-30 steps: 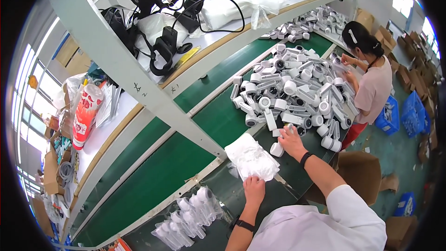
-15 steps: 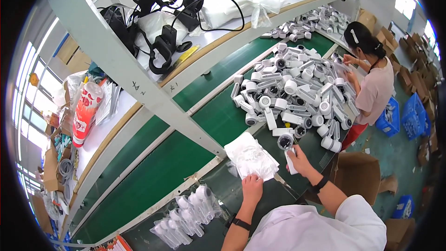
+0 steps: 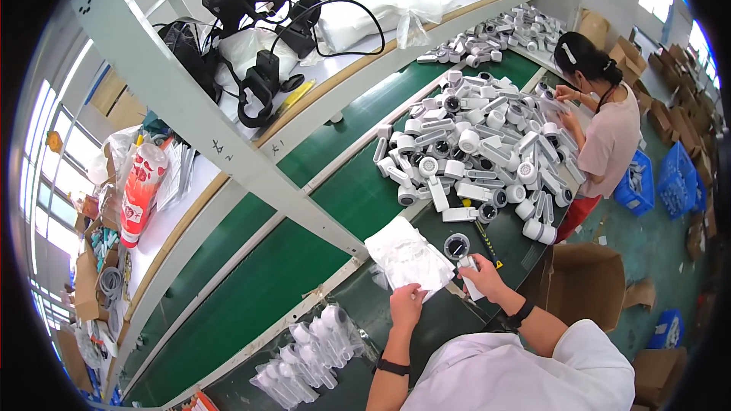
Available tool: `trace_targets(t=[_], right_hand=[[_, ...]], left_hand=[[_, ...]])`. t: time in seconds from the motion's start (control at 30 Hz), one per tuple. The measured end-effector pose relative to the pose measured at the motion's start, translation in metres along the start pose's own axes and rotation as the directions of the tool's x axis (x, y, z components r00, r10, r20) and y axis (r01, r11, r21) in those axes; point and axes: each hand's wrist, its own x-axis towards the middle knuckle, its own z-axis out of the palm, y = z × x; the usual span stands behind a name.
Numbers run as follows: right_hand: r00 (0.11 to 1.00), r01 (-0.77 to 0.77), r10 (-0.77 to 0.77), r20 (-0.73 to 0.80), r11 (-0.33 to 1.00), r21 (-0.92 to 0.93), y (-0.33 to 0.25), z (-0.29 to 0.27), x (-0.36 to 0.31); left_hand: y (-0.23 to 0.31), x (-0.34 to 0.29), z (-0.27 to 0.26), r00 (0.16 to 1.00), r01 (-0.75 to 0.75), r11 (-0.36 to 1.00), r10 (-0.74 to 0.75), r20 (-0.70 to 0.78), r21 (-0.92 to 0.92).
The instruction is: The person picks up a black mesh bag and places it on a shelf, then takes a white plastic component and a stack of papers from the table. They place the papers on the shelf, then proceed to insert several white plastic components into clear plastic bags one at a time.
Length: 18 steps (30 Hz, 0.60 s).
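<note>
My right hand is closed round the handle of a white handheld fan, whose round, dark-faced head points away from me. Just to its left lies a stack of clear and white plastic bags. At the near edge of that stack, my left hand has its fingers pinched on a bag. Nearer on the left, several bagged white fans rest in a row on the dark bench. Beyond my hands spreads a large heap of loose white fans.
A co-worker stands at the heap's right side, handling a fan. A slanting white shelf post crosses on the left. An open cardboard box and blue crates are on the right. A yellow-and-black tool lies near the heap.
My right hand has brought the fan left and nearer, closer to the bag stack, uncovering the yellow-and-black tool. My left hand has shifted slightly at the stack's near edge.
</note>
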Motion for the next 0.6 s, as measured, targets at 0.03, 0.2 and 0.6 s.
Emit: trace_targets(t=[0.03,0.2,0.6], right_hand=[[1.0,0.0,0.0,0.002,1.0,-0.001,-0.002,0.002,-0.001],[0.999,-0.03,0.031,-0.028,0.999,0.011,-0.004,0.008,-0.005],[0.999,-0.032,0.031,-0.023,0.999,-0.029,-0.002,0.014,-0.01]], left_hand=[[-0.002,0.0,0.0,1.0,0.001,1.0,-0.001,-0.002,0.0],[-0.015,0.001,0.002,1.0,-0.01,0.999,0.011,0.018,-0.037],[-0.012,0.0,-0.004,1.0,-0.013,0.993,0.015,0.019,-0.113]])
